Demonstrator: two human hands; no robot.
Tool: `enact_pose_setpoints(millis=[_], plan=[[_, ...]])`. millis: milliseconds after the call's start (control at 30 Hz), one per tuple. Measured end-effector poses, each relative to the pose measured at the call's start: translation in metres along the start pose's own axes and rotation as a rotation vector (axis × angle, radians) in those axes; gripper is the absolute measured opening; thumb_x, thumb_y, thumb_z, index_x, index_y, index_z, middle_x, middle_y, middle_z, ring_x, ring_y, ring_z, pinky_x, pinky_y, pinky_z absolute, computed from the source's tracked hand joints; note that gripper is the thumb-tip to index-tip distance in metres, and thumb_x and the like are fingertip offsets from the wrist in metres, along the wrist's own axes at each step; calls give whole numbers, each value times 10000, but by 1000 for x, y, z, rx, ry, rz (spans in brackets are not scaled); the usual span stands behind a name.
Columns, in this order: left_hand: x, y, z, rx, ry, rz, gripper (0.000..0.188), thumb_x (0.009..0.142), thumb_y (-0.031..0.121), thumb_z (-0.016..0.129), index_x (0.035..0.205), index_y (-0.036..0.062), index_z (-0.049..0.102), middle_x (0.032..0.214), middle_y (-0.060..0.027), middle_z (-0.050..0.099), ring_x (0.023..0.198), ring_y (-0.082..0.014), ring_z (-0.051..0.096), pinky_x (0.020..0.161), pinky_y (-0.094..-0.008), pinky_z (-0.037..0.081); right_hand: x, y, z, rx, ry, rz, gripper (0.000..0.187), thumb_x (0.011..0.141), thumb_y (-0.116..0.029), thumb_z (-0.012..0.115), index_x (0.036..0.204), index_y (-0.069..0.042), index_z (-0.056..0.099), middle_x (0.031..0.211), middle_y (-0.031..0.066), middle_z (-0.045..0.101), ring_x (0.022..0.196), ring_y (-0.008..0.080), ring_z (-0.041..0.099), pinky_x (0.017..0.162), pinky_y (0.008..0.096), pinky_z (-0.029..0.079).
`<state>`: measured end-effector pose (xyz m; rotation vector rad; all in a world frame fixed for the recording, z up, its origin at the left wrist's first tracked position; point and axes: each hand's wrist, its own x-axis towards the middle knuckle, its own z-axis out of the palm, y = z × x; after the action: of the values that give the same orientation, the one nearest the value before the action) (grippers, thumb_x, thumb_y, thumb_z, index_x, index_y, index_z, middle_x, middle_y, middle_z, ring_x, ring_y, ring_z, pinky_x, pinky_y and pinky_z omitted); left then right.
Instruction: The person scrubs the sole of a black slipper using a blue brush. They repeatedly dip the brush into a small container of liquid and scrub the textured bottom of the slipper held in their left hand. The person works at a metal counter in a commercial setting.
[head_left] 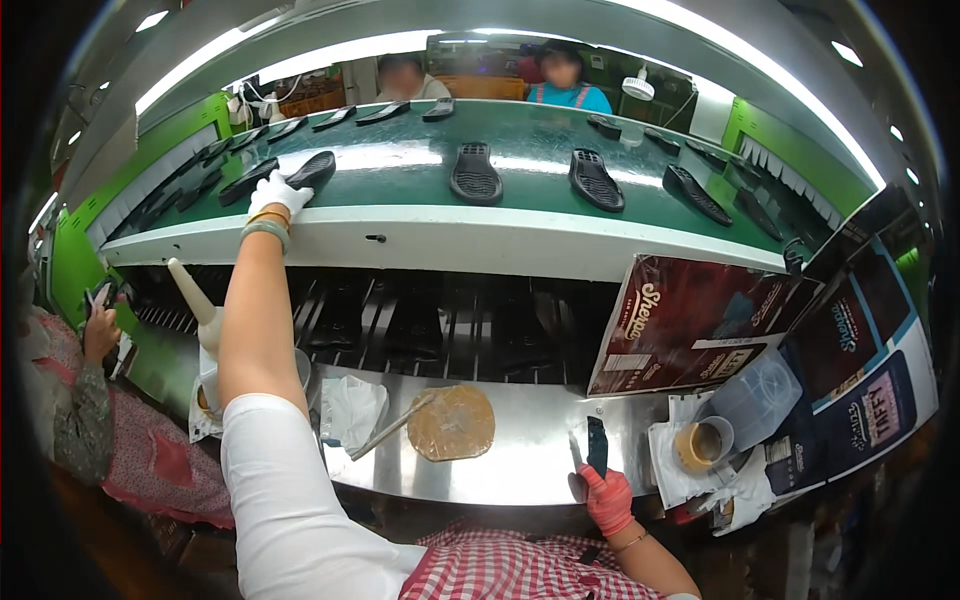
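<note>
My left hand (278, 194), in a white glove, reaches far forward to the green conveyor belt (400, 165). Its fingers close on the near end of a black shoe sole (312, 171). Another black shoe sole (247, 183) lies just left of the fingers. Low at the right, my right hand (608, 500) wears a red glove and is closed around a dark flat strip (597, 445) that points upward. A thin pale piece stands beside that strip; its kind is unclear.
More soles, including one ribbed sole (475, 174), lie along the belt. On the metal ledge (520, 460) are a plastic-covered tan disc (452, 424), a stick and white paper (352, 412). Cardboard (690, 320) and plastic cups (703, 443) stand right. Other people are left and opposite.
</note>
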<state>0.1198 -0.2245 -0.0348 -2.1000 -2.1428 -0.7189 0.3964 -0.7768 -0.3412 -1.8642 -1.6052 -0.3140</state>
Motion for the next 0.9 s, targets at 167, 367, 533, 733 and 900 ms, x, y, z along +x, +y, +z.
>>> enact_pose_setpoints(millis=[167, 367, 533, 733, 900], plan=[[60, -23, 21, 0, -88, 176, 605, 789, 481, 584, 1187, 25, 571, 1176, -226, 573, 1099, -342, 559, 959, -375, 417, 6, -7, -4, -27, -37, 8, 354, 734, -56, 639, 1073, -151, 602, 683, 118, 573, 573, 302, 574, 488, 389, 448], [0, 8, 35, -1133, 153, 282, 465, 916, 348, 466, 1213, 0, 548, 1219, -98, 559, 1151, -197, 489, 957, -310, 368, 0, -1, -2, 20, -5, 53, 333, 790, -126, 644, 1112, -152, 568, 687, 97, 557, 568, 296, 564, 488, 390, 448], [-263, 56, 8, -1792, -209, 568, 688, 814, 115, 647, 1387, 18, 277, 1114, -72, 488, 988, -171, 519, 906, -303, 406, -11, -8, -17, 101, 33, 82, 441, 810, -160, 627, 1238, -140, 523, 734, 100, 591, 630, 292, 580, 562, 385, 469], [-448, 49, 51, -1821, -983, 390, 629, 740, 151, 705, 1277, 6, 410, 1024, -65, 541, 863, -155, 559, 743, -262, 466, -6, -22, -124, 570, 295, 410, 305, 880, -84, 582, 1178, -17, 580, 1123, 137, 617, 1044, 225, 592, 866, 318, 475], [-494, 68, 67, -1695, -1669, -11, 497, 754, -5, 575, 1233, -10, 446, 1038, -134, 595, 958, -245, 611, 821, -340, 521, 0, -1, -208, 676, 579, 784, 238, 922, -128, 543, 1132, -31, 597, 1003, 48, 641, 758, 73, 610, 607, 182, 448]])
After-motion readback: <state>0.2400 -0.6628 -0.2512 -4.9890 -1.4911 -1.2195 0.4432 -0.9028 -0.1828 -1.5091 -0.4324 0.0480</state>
